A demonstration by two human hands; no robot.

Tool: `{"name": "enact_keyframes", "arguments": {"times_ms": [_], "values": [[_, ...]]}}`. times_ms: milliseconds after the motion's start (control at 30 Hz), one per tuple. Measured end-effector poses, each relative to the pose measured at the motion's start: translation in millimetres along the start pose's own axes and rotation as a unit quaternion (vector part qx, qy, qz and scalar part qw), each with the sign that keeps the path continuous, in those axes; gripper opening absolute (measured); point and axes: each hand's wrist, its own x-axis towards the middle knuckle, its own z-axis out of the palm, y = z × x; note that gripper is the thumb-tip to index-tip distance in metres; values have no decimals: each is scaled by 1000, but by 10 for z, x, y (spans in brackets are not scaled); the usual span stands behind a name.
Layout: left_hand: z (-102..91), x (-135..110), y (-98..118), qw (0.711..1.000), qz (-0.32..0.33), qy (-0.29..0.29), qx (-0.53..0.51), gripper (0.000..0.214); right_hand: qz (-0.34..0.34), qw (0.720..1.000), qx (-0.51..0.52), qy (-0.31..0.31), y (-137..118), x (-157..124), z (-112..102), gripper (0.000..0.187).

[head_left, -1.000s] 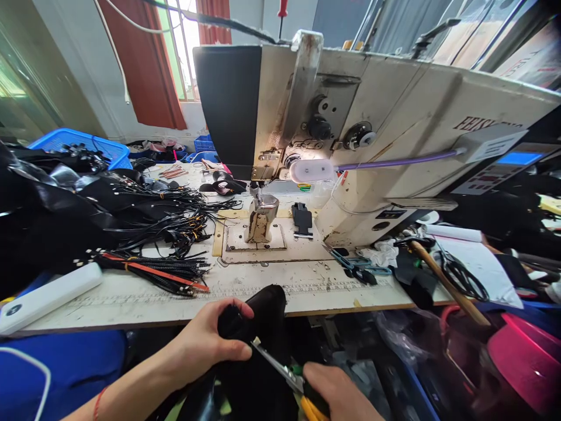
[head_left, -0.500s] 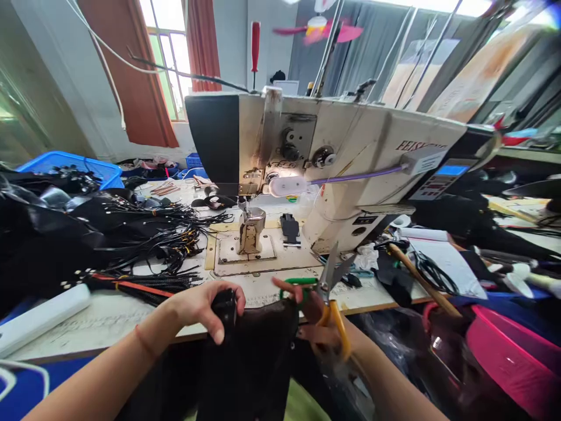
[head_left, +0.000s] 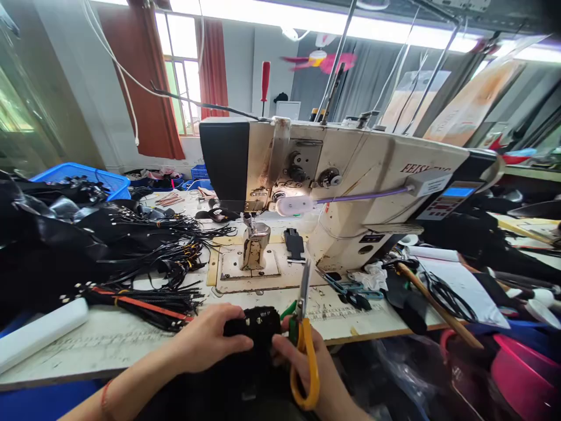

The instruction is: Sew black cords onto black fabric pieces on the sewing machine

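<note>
L hand [head_left: 210, 339] has its grip clamped on the black piece [head_left: 256, 321], thumb on top. The piece sits at the near edge of the worktop [head_left: 131, 345], part on it and part hanging off toward the lap. R hand [head_left: 326, 386] has its grip closed through the yellow loop of the scissors [head_left: 305, 336]. Its fingertips also press on the right end of the piece. Blades point straight up and look together, tho can't be sure they're fully shut.

Risks, as I judge them:
- R hand does 2 jobs at once, so its hold on the piece is prob weak. A tug could pull that end free, and the hanging part could drag the piece off the edge.
- Blade tips are bare and aimed up, just beside the L fingers. If the wrist rolls, they could nick a finger or score the piece.
- Scissors hang by the loop only. If the fingers loosen, they could tip over.
- Black cords [head_left: 166, 251] lie near on the left w/ loose ends, so a sweep that way could snag them.
- Sewing machine [head_left: 350, 169] stands well behind, no issue.
</note>
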Motion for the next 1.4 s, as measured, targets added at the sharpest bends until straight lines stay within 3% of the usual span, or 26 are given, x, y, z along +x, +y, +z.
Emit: {"name": "enact_keyframes", "arguments": {"times_ms": [67,100,167,267,333,433,600,700,833,933,1133,1300,1400], "values": [[-15,81,-49,999,-2,-6,-35,30,-65,986,-148,-43,-132,23,-229,48],[-30,117,-65,998,-3,-13,-56,29,-121,960,-247,-54,-222,44,-362,49],[-59,173,-77,994,-1,-39,-97,27,-221,878,-421,-54,-423,93,-616,50],[-82,219,-69,988,-2,-69,-140,26,-265,749,-601,-93,-699,162,-866,48],[-87,240,-68,986,-9,-72,-149,26,-275,683,-669,-100,-838,202,-934,45],[-92,274,-85,984,-10,-81,-156,27,-306,609,-722,-115,-977,263,-965,40],[-96,346,-135,978,8,-112,-173,27,-462,501,-724,-109,-1080,390,-1010,19],[-95,382,-138,977,10,-122,-173,28,-471,492,-722,-125,-1124,460,-1004,16],[-92,402,-101,977,22,-135,-164,24,-379,525,-739,-188,-1179,521,-954,31],[-92,404,-68,978,24,-136,-158,23,-343,525,-750,-209,-1169,542,-952,33],[-90,425,6,981,28,-131,-138,22,-336,504,-770,-199,-989,517,-1057,10],[-65,455,39,984,26,-124,-125,21,-348,529,-755,-171,-837,469,-1139,10],[-51,470,35,985,19,-113,-131,23,-337,530,-761,-164,-816,453,-1166,7]]}}
